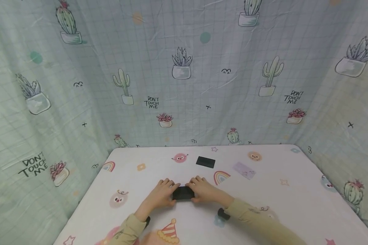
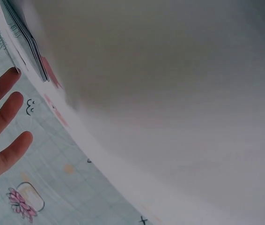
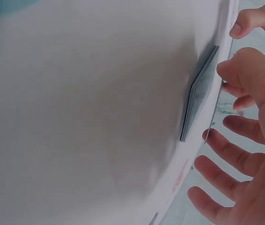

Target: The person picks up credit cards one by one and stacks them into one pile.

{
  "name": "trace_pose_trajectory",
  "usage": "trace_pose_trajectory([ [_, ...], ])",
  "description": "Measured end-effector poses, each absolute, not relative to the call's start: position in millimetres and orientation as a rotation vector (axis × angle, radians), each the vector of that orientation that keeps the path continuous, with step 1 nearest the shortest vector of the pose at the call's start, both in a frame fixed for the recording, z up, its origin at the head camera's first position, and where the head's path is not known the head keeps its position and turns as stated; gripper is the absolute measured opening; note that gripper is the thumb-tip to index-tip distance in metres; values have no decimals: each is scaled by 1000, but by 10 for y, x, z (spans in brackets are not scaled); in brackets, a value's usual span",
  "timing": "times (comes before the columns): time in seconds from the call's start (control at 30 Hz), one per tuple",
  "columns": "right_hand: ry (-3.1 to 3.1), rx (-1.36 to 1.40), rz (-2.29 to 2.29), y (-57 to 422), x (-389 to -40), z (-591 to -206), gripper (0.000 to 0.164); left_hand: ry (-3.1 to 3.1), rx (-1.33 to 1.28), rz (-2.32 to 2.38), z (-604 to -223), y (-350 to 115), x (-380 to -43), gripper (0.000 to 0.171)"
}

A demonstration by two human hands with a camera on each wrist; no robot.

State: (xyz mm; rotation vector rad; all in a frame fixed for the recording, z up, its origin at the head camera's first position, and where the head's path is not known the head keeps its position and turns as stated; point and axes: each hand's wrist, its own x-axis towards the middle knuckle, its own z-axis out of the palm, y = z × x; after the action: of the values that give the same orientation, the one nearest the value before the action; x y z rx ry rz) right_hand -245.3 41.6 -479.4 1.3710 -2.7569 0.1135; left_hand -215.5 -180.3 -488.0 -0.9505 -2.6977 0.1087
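A thin black rectangular card (image 1: pixel 183 192) is held between both hands. My left hand (image 1: pixel 162 194) holds its left end, and my right hand (image 1: pixel 204 191) holds the right end, thumbs at the near side and fingertips at the far side. Edge-on in the right wrist view, the held card (image 3: pixel 215 108) appears as a narrow line above a stack of similar thin cards (image 3: pixel 199 93) lying on the table. The left wrist view also catches the stack (image 2: pixel 32 42) close by the left hand (image 2: pixel 3 117); from the head it is mostly hidden under the held card.
Another black card (image 1: pixel 205 162) lies flat farther back on the white, cartoon-printed table (image 1: pixel 159 160). A cactus-patterned curtain (image 1: pixel 184 92) closes off the back and both sides. Dark bands (image 1: pixel 223 213) sit at the wrists, near the sleeves.
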Motion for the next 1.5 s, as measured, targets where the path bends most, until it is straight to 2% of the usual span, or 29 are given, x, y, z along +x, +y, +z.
trace_pose_trajectory([
  [1.5, -2856, 1258, 140, 265, -2622, -4947, 55, -2769, -919, 24, -4961, -1882, -2340, 57],
])
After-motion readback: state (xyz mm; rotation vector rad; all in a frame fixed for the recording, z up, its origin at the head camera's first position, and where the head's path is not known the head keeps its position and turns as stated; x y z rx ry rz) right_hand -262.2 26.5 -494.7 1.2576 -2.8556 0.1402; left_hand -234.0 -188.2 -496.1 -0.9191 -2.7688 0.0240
